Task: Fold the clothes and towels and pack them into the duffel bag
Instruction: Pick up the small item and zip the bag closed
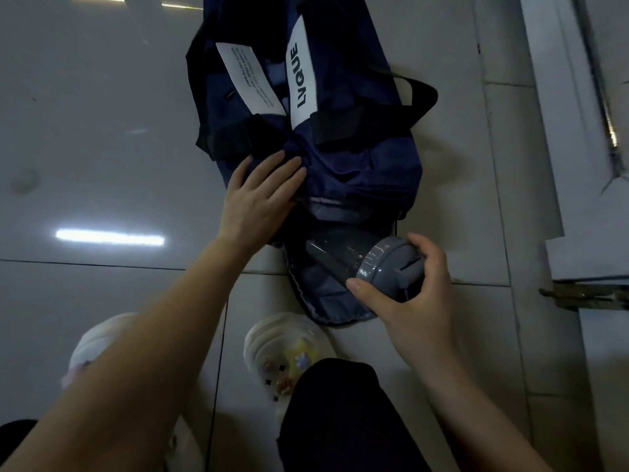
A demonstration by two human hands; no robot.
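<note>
Right hand (412, 294), at 5 o'clock: clasps grey-capped smoky plastic bottle (367, 264), feeding it into end pocket. Left hand (262, 195), fingers flat: steadies navy fabric duffel bag (357, 158) on floor.

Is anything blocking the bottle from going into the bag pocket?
Nothing visible blocks it. The right hand grips the bottle by its cap, its other end already inside the bag's open end pocket. The left hand presses on the bag above.
</note>
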